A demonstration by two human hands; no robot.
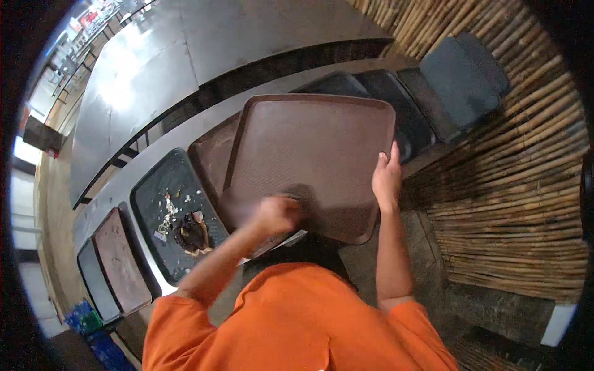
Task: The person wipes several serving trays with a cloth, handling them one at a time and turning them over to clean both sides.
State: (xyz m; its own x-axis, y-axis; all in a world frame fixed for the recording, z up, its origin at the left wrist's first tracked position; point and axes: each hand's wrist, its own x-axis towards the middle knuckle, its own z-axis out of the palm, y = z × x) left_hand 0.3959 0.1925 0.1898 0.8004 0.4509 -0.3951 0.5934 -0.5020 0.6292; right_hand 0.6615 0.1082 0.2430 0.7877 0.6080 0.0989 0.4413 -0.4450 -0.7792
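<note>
A brown plastic serving tray [311, 153] is held up, tilted, in front of me. My right hand [387, 183] grips its right edge, with the thumb on the near face. Over the tray's lower left part is my left hand [280, 214], blurred by motion; a dim purplish-grey smear beside it may be a cloth, but I cannot tell. Behind the held tray, a second brown tray [216, 148] lies on the metal counter. Left of that, a dark green tray [162, 185] carries food scraps and a dark, crumpled heap of waste [191, 234].
At the counter's left end lie another brown tray [121, 264] and a grey tray [97, 283]. Black trays [385, 92] and a grey-blue stack [464, 79] stand at the right. Beyond a dark gap is a large metal table [153, 79]; a cane wall [510, 185] borders the right side.
</note>
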